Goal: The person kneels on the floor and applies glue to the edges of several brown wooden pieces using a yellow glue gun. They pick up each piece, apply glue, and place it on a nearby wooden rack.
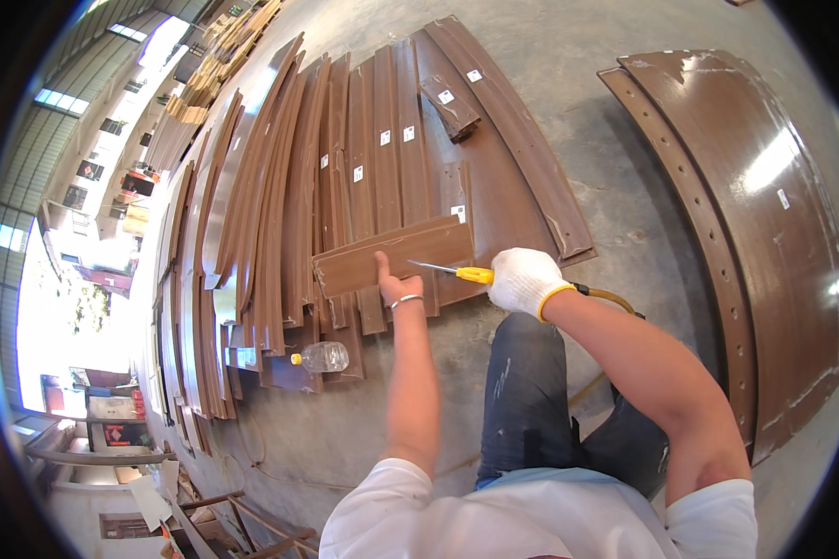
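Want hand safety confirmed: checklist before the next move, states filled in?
1. Short brown board held by left hand: ok.
2. Yellow-handled tool gripped in right hand: ok.
3. Right hand gloved: ok.
4. Left hand gloved: not ok, bare.
5. Tool pointing away from left hand: not ok, it points toward the thumb.
6. Tool tip touching the board: cannot tell.

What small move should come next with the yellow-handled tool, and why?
Probably ease the yellow-handled tool's tip against the short brown board: the gloved right hand points it across the board's face, and the bare left hand holds the board. Contact is unclear.
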The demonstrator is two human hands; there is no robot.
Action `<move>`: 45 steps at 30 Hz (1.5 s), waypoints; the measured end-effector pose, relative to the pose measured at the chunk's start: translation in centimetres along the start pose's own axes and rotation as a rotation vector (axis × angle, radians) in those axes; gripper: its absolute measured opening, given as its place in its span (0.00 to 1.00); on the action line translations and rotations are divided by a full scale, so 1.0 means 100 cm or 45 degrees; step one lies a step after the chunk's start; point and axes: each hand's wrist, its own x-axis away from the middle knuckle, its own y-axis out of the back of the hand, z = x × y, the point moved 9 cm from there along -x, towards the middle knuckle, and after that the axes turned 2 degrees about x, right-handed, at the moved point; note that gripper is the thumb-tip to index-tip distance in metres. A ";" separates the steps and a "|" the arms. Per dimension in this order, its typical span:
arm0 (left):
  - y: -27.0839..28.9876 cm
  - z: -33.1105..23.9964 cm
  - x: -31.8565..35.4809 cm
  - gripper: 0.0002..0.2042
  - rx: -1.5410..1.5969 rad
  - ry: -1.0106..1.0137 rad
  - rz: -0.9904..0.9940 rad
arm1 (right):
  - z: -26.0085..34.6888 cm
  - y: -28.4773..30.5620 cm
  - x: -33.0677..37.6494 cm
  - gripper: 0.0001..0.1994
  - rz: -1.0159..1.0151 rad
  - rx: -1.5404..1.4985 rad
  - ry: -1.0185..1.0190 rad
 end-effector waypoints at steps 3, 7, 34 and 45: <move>0.009 -0.022 0.006 0.36 -0.048 -0.090 -0.268 | -0.023 -0.003 0.003 0.15 0.052 0.106 -0.190; -0.021 -0.070 0.002 0.30 -0.488 -0.542 -0.018 | -0.005 0.001 0.007 0.15 0.031 -0.026 0.140; -0.068 -0.051 0.126 0.18 -2.815 -1.943 1.546 | 0.023 0.008 0.011 0.13 0.025 0.032 0.082; -0.049 -0.106 0.084 0.16 -3.214 -2.023 1.285 | -0.002 -0.014 0.012 0.17 0.364 0.278 0.159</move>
